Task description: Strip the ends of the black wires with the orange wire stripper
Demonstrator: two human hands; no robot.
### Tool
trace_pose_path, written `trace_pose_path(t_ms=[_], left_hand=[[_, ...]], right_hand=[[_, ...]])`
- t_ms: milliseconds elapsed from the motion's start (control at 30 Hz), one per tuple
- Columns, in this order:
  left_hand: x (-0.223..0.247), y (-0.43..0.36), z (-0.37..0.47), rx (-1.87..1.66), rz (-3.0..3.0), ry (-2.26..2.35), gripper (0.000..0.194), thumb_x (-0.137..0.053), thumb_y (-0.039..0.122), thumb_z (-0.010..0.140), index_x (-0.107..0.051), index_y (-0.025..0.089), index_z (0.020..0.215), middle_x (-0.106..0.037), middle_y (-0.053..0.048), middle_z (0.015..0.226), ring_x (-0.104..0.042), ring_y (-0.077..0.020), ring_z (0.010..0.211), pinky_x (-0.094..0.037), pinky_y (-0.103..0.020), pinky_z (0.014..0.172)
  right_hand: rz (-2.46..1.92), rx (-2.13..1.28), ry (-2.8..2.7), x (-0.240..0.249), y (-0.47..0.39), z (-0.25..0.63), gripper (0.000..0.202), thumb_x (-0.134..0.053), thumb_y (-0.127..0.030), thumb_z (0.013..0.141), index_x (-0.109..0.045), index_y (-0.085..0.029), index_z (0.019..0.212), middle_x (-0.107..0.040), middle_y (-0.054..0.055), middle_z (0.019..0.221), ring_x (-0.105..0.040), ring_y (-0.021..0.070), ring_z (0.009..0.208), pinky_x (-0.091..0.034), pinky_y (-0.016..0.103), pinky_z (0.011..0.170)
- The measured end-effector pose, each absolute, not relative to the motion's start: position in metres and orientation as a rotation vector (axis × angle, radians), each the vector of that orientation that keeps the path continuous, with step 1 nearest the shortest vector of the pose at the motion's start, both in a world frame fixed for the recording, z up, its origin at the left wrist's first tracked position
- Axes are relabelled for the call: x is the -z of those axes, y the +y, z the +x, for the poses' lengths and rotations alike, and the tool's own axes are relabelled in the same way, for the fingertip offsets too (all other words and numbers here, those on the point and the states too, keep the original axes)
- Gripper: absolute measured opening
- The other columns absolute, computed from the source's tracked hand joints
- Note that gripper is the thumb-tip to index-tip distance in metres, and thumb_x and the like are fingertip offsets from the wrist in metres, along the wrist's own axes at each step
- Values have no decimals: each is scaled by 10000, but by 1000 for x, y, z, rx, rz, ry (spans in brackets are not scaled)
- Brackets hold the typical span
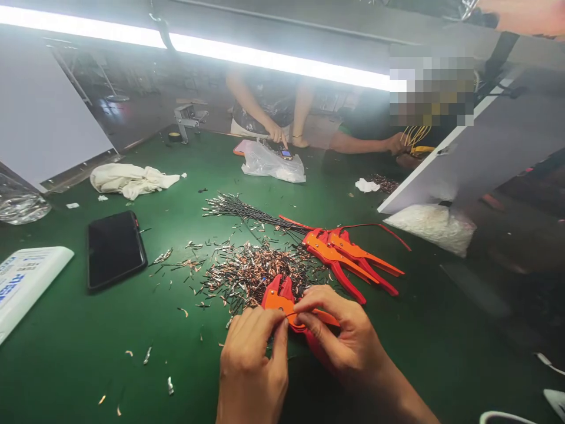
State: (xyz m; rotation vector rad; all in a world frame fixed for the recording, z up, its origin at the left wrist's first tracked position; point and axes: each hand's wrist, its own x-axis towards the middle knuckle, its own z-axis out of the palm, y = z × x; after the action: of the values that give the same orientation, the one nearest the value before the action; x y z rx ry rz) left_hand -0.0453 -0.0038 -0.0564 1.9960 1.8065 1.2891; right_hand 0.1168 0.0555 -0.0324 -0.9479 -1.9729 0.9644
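Observation:
Over a red-and-orange wire stripper (pixel 276 299), my left hand (pixel 253 359) and my right hand (pixel 339 333) come close together, each in a pinch. Between their fingertips runs a short thin piece, perhaps a wire end; it is too small to make out well. The stripper lies on the green table beneath the fingers, partly hidden by them. Just beyond it is a pile of short dark and copper-coloured wire pieces (pixel 247 271). Two more strippers (pixel 339 250) lie to the right of the pile, touching a bundle of black wires (pixel 241 209).
A black phone (pixel 115 250) and a white box (pixel 30 280) lie left. Behind are a white cloth (pixel 132 179) and a plastic bag (pixel 269 162), where a person touches a small device (pixel 286 153). Another person holds yellow wires (pixel 415 136). A white panel (pixel 468 141) stands right.

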Motion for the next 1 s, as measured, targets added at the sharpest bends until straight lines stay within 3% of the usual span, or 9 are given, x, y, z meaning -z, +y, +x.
trace_pose_path(t_ms=[167,300,400,500,600,667,833,933,1000], left_hand=[[58,-5,-41,-1348,1978,1746,124,-602,137,885,-616,245,942,-698,43,791,-645,-115,682,-502,-225,658],[53,-6,-42,-1347,1817,1840,69,-595,215,898,-652,252,912,-716,49,765,-662,-114,614,-515,-213,608],[48,-7,-44,-1357,1563,1986,127,-575,326,910,-665,246,865,-693,57,658,-632,-108,501,-492,-201,512],[45,-7,-47,-1367,1508,1987,164,-582,360,892,-673,237,832,-672,57,600,-610,-103,459,-463,-185,454],[43,-7,-47,-1404,1502,1968,142,-613,346,861,-682,233,808,-697,41,670,-630,-100,524,-482,-176,505],[41,-8,-45,-1452,1359,1979,142,-625,362,851,-678,235,814,-681,46,662,-618,-93,548,-492,-172,559],[31,-9,-38,-1469,890,1885,216,-636,435,837,-648,224,882,-553,80,467,-500,-79,420,-400,-165,432],[28,-10,-36,-1528,846,1856,223,-657,430,815,-650,212,863,-532,77,438,-481,-80,392,-378,-173,402],[28,-11,-34,-1566,873,1840,194,-661,402,813,-651,212,851,-517,79,426,-468,-79,382,-371,-171,389]], right_hand=[[-1055,-780,-1890,38,60,121,102,-572,-218,927,-645,-220,856,-680,-4,810,-630,145,782,-483,263,738],[-1162,-725,-1965,35,63,131,144,-544,-285,944,-623,-219,1044,-686,17,854,-649,176,813,-515,319,765],[-1336,-661,-2174,31,63,137,318,-564,-362,929,-572,-187,1194,-681,79,1013,-638,241,972,-516,432,876],[-1486,-492,-2441,33,53,140,611,-729,-478,784,-551,-165,1278,-627,146,1219,-569,341,1151,-481,546,959],[-1552,-270,-2608,43,33,144,936,-861,-492,600,-485,-152,1387,-581,198,1328,-531,409,1208,-480,604,951],[-1603,-149,-2645,51,21,148,1012,-878,-471,572,-450,-133,1425,-571,235,1345,-538,438,1199,-493,628,912],[-1717,-163,-2647,56,15,153,896,-815,-443,659,-470,-96,1410,-586,249,1315,-565,423,1164,-510,582,901],[-1754,-310,-2690,40,26,143,704,-726,-362,718,-539,-64,1328,-610,251,1229,-582,421,1104,-491,588,896],[-1793,-383,-2721,26,34,136,508,-654,-261,702,-621,-64,1169,-641,228,1087,-605,409,1005,-491,571,840]])
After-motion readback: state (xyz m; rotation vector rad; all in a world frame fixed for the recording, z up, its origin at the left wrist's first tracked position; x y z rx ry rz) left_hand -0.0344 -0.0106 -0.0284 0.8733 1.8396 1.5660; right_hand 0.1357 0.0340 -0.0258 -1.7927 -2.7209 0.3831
